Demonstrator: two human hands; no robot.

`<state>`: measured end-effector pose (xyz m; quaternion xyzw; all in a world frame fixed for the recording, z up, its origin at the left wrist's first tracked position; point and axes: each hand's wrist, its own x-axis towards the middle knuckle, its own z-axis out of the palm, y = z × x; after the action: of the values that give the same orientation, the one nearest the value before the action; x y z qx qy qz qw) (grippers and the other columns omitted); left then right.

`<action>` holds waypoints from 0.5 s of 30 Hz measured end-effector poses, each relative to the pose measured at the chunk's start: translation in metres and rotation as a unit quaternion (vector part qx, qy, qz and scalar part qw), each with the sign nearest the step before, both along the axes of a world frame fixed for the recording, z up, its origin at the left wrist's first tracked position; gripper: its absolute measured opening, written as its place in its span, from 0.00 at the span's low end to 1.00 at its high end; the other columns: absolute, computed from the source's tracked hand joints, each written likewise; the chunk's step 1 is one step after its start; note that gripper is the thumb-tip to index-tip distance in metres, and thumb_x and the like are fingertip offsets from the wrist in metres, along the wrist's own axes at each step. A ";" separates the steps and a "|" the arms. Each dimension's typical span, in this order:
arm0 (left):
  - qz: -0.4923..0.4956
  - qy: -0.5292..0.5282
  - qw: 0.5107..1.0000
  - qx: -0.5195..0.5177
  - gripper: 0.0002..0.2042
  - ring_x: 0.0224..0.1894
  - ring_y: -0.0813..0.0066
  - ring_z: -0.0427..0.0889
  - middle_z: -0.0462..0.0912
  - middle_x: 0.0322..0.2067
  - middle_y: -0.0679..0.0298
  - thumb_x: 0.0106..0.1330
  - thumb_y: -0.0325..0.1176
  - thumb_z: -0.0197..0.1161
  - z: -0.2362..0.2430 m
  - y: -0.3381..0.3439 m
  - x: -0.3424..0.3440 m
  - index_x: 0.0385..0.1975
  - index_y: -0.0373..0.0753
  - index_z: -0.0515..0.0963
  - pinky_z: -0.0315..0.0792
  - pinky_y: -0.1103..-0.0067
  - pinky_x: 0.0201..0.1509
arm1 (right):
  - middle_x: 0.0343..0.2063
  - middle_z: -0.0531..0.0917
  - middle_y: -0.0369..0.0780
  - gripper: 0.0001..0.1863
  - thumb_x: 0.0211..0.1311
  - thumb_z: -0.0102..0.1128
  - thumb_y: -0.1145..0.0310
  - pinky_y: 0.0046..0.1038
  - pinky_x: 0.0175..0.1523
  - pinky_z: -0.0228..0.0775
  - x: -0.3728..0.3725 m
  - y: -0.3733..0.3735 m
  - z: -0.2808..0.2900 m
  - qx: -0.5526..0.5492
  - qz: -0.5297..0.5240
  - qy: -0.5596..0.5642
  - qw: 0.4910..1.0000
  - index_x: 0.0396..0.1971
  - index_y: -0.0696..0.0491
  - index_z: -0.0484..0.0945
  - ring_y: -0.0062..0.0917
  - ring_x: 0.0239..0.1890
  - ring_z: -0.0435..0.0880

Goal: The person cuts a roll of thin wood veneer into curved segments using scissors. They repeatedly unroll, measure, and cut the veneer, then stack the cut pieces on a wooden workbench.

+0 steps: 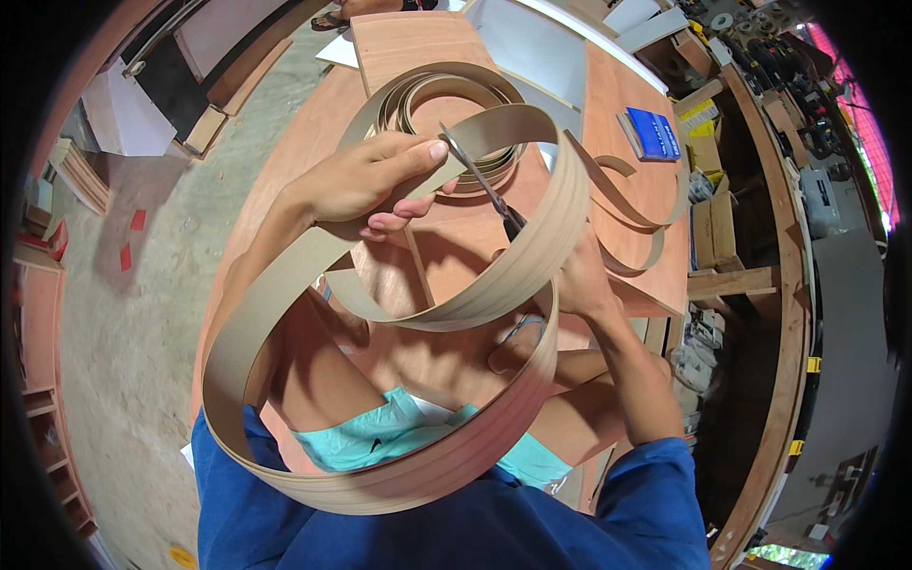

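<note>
A long strip of wood-grain edge banding (pixel 399 480) loops in wide curls in front of me. My left hand (pixel 370 180) pinches it between thumb and fingers. Just right of the thumb, a pair of scissors (pixel 483 177) points up and left, its blades at the strip. Its dark handle runs down behind a curl toward my right hand (pixel 581 275), which grips it; most of those fingers are hidden by the banding. Beyond my left hand, the coiled roll of banding (pixel 399 104) lies on a wooden panel (pixel 446 242).
A blue box (pixel 652 134) rests on the panel at the far right, near loose curls of banding (pixel 632 214). A white-lined cabinet piece (pixel 532 47) stands at the back. Cluttered wooden shelving (pixel 760 190) runs along the right. Bare concrete floor (pixel 142 332) is on the left.
</note>
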<state>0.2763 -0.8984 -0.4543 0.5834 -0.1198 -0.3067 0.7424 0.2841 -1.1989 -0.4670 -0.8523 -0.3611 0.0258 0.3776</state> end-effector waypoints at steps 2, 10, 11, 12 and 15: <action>-0.001 0.010 1.000 -0.001 0.23 0.15 0.87 0.59 0.64 0.19 0.71 0.83 0.52 0.44 -0.005 0.000 0.002 0.44 0.34 0.73 0.55 0.85 0.15 | 0.13 0.79 0.44 0.13 0.53 0.71 0.64 0.30 0.24 0.70 0.001 -0.001 0.001 -0.009 -0.001 -0.002 1.000 0.25 0.60 0.85 0.25 0.14 0.77; 0.031 -0.031 0.998 0.042 0.23 0.16 0.86 0.59 0.65 0.19 0.71 0.83 0.51 0.45 -0.008 -0.004 0.007 0.42 0.33 0.72 0.55 0.84 0.17 | 0.13 0.72 0.52 0.17 0.57 0.69 0.64 0.37 0.24 0.66 0.012 -0.008 -0.015 -0.016 -0.007 -0.043 0.999 0.21 0.64 0.80 0.36 0.12 0.69; 0.036 -0.020 0.998 0.042 0.23 0.16 0.86 0.59 0.65 0.19 0.71 0.83 0.51 0.45 -0.010 -0.003 0.006 0.41 0.34 0.72 0.55 0.84 0.17 | 0.13 0.73 0.53 0.16 0.57 0.68 0.64 0.37 0.24 0.66 0.017 -0.009 -0.022 -0.015 -0.007 -0.044 0.999 0.21 0.63 0.80 0.36 0.12 0.69; 0.040 -0.012 0.998 0.042 0.23 0.16 0.86 0.59 0.65 0.19 0.72 0.83 0.52 0.45 -0.002 -0.007 0.003 0.41 0.34 0.72 0.55 0.84 0.17 | 0.13 0.73 0.53 0.15 0.57 0.67 0.65 0.37 0.24 0.66 0.021 -0.008 -0.022 -0.015 -0.009 -0.047 0.999 0.21 0.63 0.80 0.36 0.13 0.69; 0.039 -0.028 0.997 0.059 0.24 0.16 0.86 0.59 0.64 0.19 0.72 0.82 0.54 0.45 0.001 -0.013 -0.002 0.40 0.35 0.71 0.55 0.84 0.17 | 0.15 0.77 0.53 0.09 0.53 0.64 0.70 0.36 0.27 0.69 0.017 -0.007 -0.026 -0.037 -0.012 -0.033 0.999 0.25 0.61 0.82 0.36 0.15 0.74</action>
<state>0.2742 -0.9116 -0.4530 0.6388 -0.0994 -0.2679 0.7143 0.3010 -1.2055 -0.4931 -0.8704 -0.3619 0.0071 0.3337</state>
